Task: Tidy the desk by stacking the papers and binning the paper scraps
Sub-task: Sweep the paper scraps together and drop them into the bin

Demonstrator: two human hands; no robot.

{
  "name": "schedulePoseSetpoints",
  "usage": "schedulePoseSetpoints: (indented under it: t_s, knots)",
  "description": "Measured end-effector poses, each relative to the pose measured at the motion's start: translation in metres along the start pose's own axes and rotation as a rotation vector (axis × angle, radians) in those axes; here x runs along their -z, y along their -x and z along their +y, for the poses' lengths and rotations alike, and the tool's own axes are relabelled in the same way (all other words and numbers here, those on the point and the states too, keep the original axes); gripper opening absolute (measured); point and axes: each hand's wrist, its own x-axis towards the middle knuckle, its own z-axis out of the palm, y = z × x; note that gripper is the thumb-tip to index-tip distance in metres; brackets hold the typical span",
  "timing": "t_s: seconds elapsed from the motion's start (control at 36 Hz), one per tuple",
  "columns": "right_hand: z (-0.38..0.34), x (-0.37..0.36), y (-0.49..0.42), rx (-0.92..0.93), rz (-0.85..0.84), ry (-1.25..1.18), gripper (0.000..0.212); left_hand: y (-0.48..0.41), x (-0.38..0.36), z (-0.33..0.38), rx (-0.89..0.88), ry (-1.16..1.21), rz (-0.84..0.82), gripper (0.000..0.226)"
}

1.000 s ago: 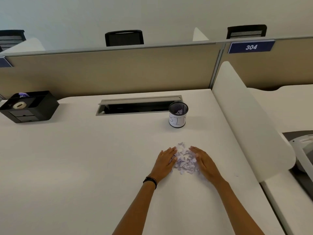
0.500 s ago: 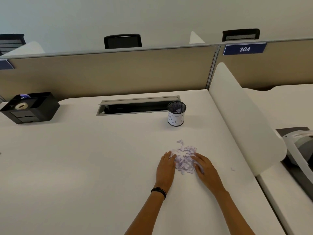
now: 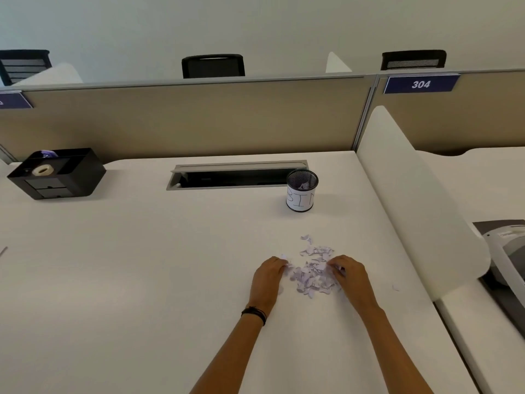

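A loose pile of pale lilac paper scraps (image 3: 311, 273) lies on the white desk (image 3: 142, 265), right of centre. My left hand (image 3: 267, 280) rests at the pile's left edge with its fingers curled onto the scraps. My right hand (image 3: 348, 275) presses against the pile's right side, fingers bent into the paper. A few scraps (image 3: 315, 248) lie loose just beyond the hands. A small black mesh cup labelled BIN (image 3: 301, 191) stands upright farther back, with some scraps inside it. No stacked sheets are in view.
A black desk organiser (image 3: 58, 173) with a tape roll sits at the back left. An open cable tray slot (image 3: 235, 174) runs behind the cup. A white curved divider (image 3: 412, 200) bounds the desk's right side; a single stray scrap (image 3: 395, 287) lies near it.
Both hands have drawn nearer to me and curled their fingers into the scraps, bunching the pile between them. A few scraps stay behind on the far side.
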Motion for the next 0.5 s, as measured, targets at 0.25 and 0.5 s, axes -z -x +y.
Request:
schedulePoseSetpoints:
  t_s: [0.25,0.5]
  knots:
    - [-0.016,0.008,-0.039,-0.064,0.074,-0.140,0.015,-0.021,0.002,0.011,0.142,0.323,0.225,0.014]
    - [-0.053,0.020,-0.100,-0.247,0.066,-0.489,0.014,-0.080,0.021,0.038,0.198,0.649,0.360,0.014]
